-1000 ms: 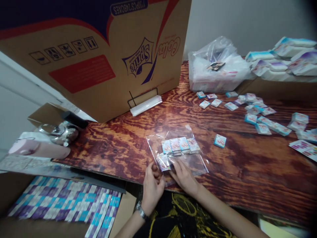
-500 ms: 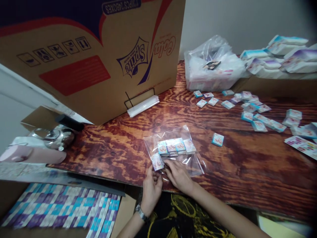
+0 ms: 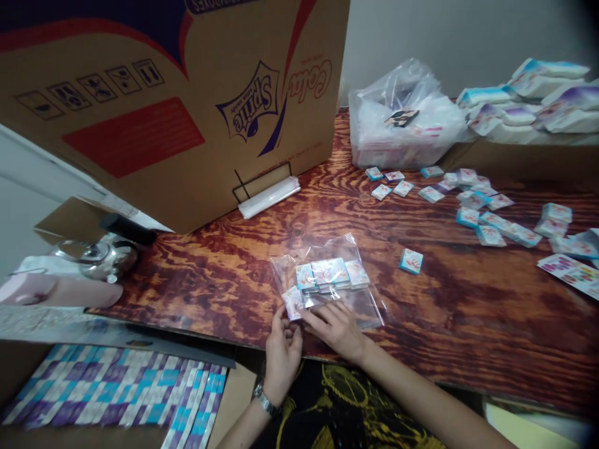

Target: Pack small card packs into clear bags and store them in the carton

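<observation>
A clear plastic bag [image 3: 318, 249] lies near the table's front edge, with a row of small printed boxes [image 3: 337, 269] inside it. One more small box [image 3: 293, 304] sits askew at the bag's lower left corner. My left hand [image 3: 283, 349] is at that corner, its index finger against the box and its other fingers curled in at the bag's near edge. My right hand [image 3: 337, 329] lies over the near side of the bag, fingers stretched out flat, the index fingertip by the same box. A lone blue-sided box [image 3: 412, 261] rests right of the bag.
A large cardboard carton [image 3: 154, 156] stands at the back left, with folded clear bags [image 3: 269, 197] before it. Loose small boxes [image 3: 475, 199], a filled plastic bag [image 3: 402, 137] and white packs [image 3: 538, 103] are at the right. An open carton of packed boxes [image 3: 107, 386] sits below left.
The corner box has shifted slightly up and left within the bag. My right hand has slid a little left, its fingers straighter; my left hand has moved slightly left and down.
</observation>
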A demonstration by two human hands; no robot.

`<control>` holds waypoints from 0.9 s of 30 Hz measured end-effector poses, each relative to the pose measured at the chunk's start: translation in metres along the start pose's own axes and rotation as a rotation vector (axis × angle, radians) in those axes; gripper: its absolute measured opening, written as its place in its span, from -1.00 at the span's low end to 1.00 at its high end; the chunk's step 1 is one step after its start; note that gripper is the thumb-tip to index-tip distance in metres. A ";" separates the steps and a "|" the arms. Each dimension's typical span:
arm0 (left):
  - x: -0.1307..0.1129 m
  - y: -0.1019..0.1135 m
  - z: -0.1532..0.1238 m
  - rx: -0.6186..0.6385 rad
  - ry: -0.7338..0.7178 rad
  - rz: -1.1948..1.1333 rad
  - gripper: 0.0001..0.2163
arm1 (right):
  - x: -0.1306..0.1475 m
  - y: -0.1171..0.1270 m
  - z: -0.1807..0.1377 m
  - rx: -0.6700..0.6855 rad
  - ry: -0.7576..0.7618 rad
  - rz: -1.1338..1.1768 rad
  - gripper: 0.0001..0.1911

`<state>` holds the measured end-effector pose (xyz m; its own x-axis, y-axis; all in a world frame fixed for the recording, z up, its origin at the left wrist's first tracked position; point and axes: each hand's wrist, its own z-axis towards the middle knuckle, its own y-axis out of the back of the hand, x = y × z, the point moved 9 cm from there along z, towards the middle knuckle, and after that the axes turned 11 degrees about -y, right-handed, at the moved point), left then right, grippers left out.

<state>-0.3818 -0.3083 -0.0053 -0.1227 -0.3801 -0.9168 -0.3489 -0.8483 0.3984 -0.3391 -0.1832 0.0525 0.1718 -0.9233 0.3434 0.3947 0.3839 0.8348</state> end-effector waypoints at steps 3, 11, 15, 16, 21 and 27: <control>-0.006 0.000 -0.002 -0.006 -0.030 0.039 -0.53 | -0.003 -0.004 0.008 -0.021 0.010 -0.077 -0.66; -0.011 0.005 -0.002 -0.018 -0.079 0.102 -0.55 | -0.004 -0.003 0.016 -0.050 0.028 -0.065 -0.60; -0.043 0.015 -0.004 -0.123 -0.325 0.378 -0.47 | -0.011 0.008 0.020 -0.068 -0.010 -0.080 -0.69; -0.056 0.015 -0.003 -0.138 -0.415 0.476 -0.44 | -0.013 0.010 0.020 -0.066 -0.008 -0.096 -0.68; -0.080 -0.008 0.017 0.019 -0.637 0.710 -0.45 | -0.013 0.010 0.016 -0.062 0.087 -0.195 -0.62; -0.071 -0.014 0.028 0.054 -0.683 0.695 -0.48 | -0.007 0.008 0.021 -0.091 0.126 -0.280 -0.61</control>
<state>-0.3937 -0.2591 0.0530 -0.8235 -0.4790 -0.3040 -0.0355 -0.4912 0.8703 -0.3566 -0.1736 0.0659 0.1532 -0.9872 0.0454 0.5207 0.1197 0.8453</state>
